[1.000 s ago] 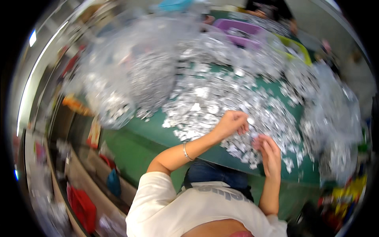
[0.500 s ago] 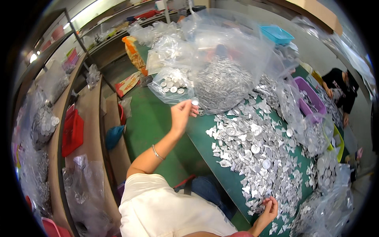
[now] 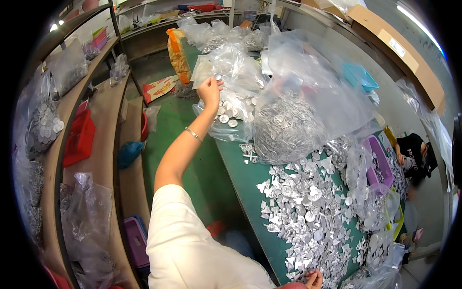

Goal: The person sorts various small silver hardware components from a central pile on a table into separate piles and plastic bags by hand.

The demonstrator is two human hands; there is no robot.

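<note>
While sorting runs —
Bench (image 3: 240, 192): green, heaped with silver stampings (image 3: 308, 212).
Open bag (image 3: 231, 115): holds finished discs.
Left hand (image 3: 210, 90): fingers pinch one disc (image 3: 218, 77) above bag; best released low, centred.
Right hand (image 3: 314, 279): fingers' state unclear, resting on heap.

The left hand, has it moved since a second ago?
Yes. The left hand has left the loose pile of silver pieces and now holds a small disc over the open bag of discs.

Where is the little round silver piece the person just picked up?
In the head view, the small silver disc is pinched in the left hand, raised over the open clear bag of discs, upper middle of the green table.
</note>
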